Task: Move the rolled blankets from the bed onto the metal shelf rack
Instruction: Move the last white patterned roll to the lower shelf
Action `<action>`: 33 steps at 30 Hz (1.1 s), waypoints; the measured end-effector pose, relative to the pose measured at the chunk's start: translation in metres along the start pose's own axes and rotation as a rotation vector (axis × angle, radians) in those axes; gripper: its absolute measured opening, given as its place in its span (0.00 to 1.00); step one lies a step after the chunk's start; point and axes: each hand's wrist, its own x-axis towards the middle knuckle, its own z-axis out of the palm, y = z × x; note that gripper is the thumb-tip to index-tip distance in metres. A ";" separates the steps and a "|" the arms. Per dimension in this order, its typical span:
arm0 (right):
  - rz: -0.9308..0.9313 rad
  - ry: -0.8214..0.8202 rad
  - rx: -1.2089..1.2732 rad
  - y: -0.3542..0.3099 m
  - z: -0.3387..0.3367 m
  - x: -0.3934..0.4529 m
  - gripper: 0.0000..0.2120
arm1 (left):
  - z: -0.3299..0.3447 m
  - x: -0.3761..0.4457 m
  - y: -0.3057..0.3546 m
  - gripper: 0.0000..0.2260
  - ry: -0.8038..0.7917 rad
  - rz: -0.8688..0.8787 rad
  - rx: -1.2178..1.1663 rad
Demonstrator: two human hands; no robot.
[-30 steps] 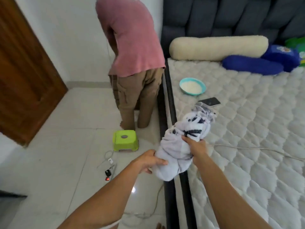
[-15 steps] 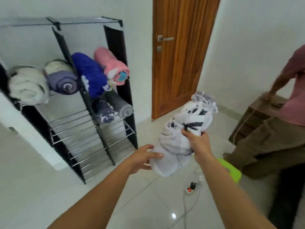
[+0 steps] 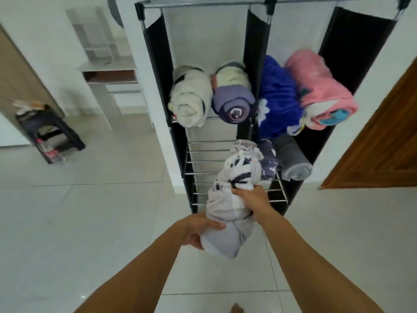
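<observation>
Head view: everything is placed here relative to the metal shelf rack (image 3: 234, 172), which stands against the white wall. Well to the left of the rack, a dark stool (image 3: 50, 137) is seen on the tiled floor. On the rack's upper level a cream roll (image 3: 190, 100), a purple roll (image 3: 233, 98), a blue roll (image 3: 278, 98) and a pink roll (image 3: 320, 89) are lined up, and on the level below, at the right, a patterned roll (image 3: 268, 161) and a grey roll (image 3: 292, 161) are laid. In front of the rack's bare lower-left bars, the white rolled blanket (image 3: 228, 202) is held clear of the wires. Its near end is cupped from below by the left hand (image 3: 198, 229), fingers closed on the cloth, and its middle is clamped from above by the right hand (image 3: 251, 197). A loose, bulging wrap is suggested by the folds, so the roll could be undone if either hold is eased before it is fully supported. The far end might also be snagged on the wire bars, or the patterned roll beside it could be nudged off, were the bundle pushed in at an angle.
</observation>
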 end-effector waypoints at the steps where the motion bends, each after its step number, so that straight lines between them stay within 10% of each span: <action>1: 0.017 -0.025 -0.019 -0.005 0.009 0.015 0.29 | -0.009 0.006 0.007 0.28 0.005 -0.021 -0.006; 17: 0.176 0.065 -0.412 -0.042 0.087 0.237 0.39 | -0.095 0.174 0.104 0.28 -0.046 0.048 -0.194; 33: -0.106 0.003 -0.878 -0.059 0.081 0.253 0.20 | -0.074 0.201 0.130 0.35 -0.029 0.264 -0.157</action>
